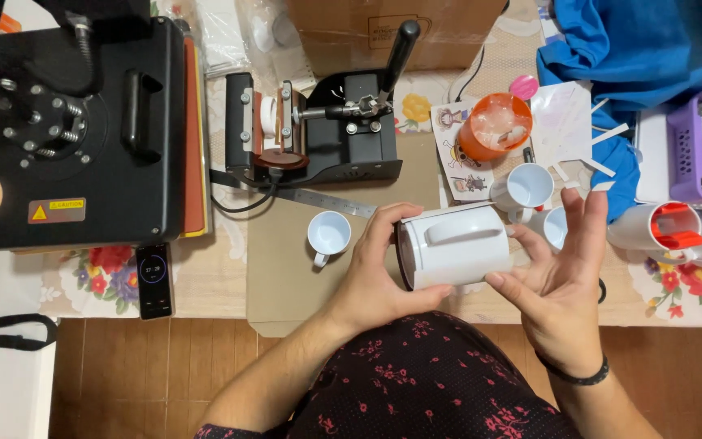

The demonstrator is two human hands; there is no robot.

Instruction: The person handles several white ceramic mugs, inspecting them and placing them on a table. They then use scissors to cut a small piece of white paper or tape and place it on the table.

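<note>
Closest up is the lap in a black dress with small red flowers, and right above it the left hand is curled around the rim end of a white ceramic mug lying on its side, handle facing up. The right hand is mostly open, fingers spread, just its fingertips touching the mug's other end. Just past the left hand there's a small white cup on the brown cardboard sheet, with a black mug press further out.
</note>
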